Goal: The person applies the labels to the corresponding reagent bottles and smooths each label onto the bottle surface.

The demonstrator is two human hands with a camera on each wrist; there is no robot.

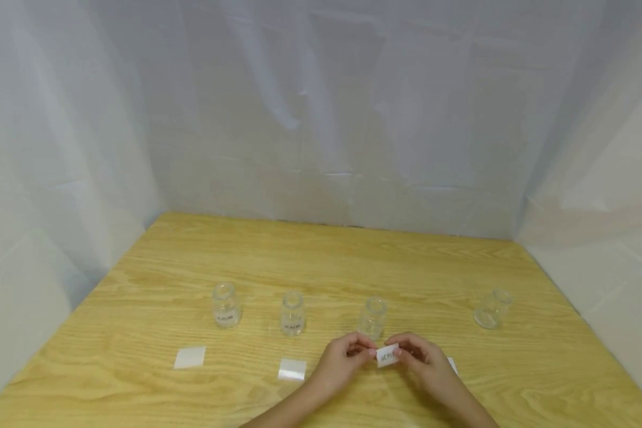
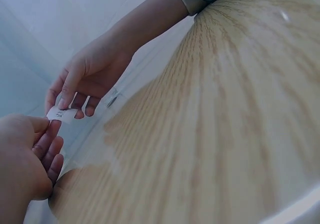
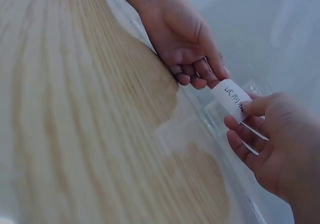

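A small white label (image 1: 386, 356) with dark handwritten characters is stretched between both hands. My left hand (image 1: 338, 361) pinches its left edge between thumb and finger, while my right hand (image 1: 432, 370) pinches the right end. In the right wrist view the right thumb covers part of the writing on the label (image 3: 230, 96). Just beyond the hands stands a clear glass bottle (image 1: 373, 315), its base close behind the fingers. The left wrist view shows the label (image 2: 61, 115) held up off the wooden table (image 2: 215, 124).
Two glass bottles, one far left (image 1: 226, 306) and one left of centre (image 1: 292, 314), bear labels with writing. Another bottle (image 1: 493, 309) stands at the right. White paper pieces lie at left (image 1: 190, 357) and centre (image 1: 292, 369); a third (image 1: 452, 364) is partly behind the right hand.
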